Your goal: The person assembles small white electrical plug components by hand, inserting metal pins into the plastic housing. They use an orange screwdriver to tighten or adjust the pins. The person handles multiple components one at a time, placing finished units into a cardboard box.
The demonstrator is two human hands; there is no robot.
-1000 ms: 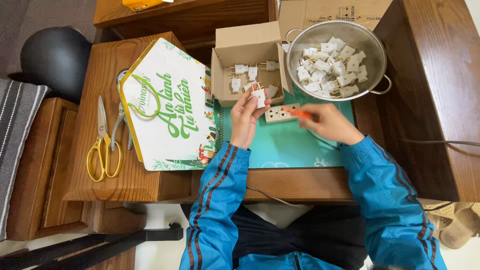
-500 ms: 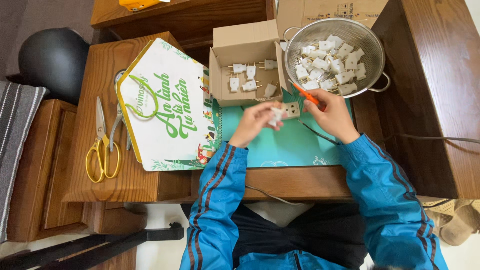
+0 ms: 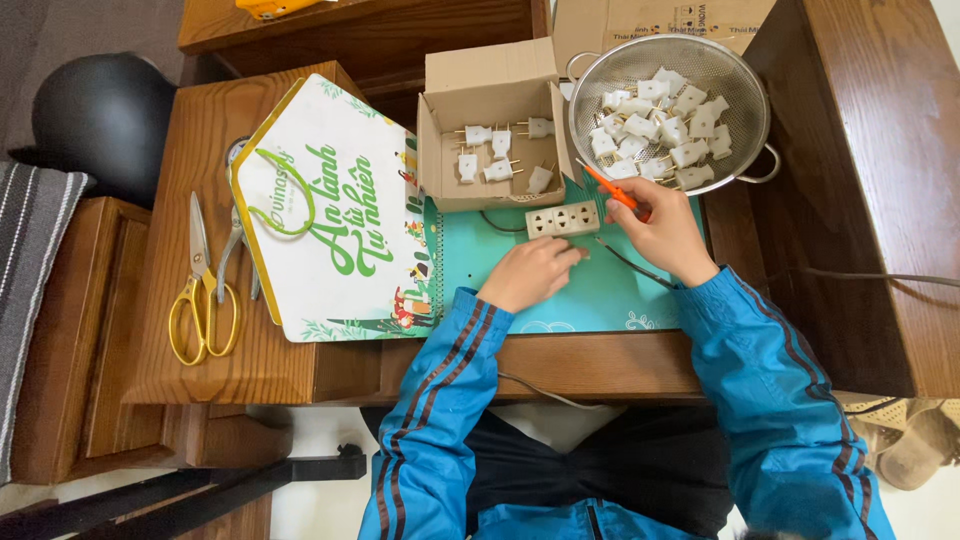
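Note:
My right hand grips a thin orange-handled screwdriver, its tip pointing up-left toward the colander. My left hand rests knuckles up on the teal mat, fingers curled, fingertips just below a beige power strip. What lies under those fingers is hidden. Behind the strip stands an open cardboard box holding several white plugs. A metal colander to its right is filled with several more white plugs.
A white and green house-shaped gift box lies left of the mat. Yellow-handled scissors and pliers lie on the wooden table's left part. A dark cable runs across the mat. A black round object sits far left.
My left hand held a white plug raised above the power strip, brought it down to the strip, then dropped onto the mat below it. My right hand shifted slightly right with the screwdriver.

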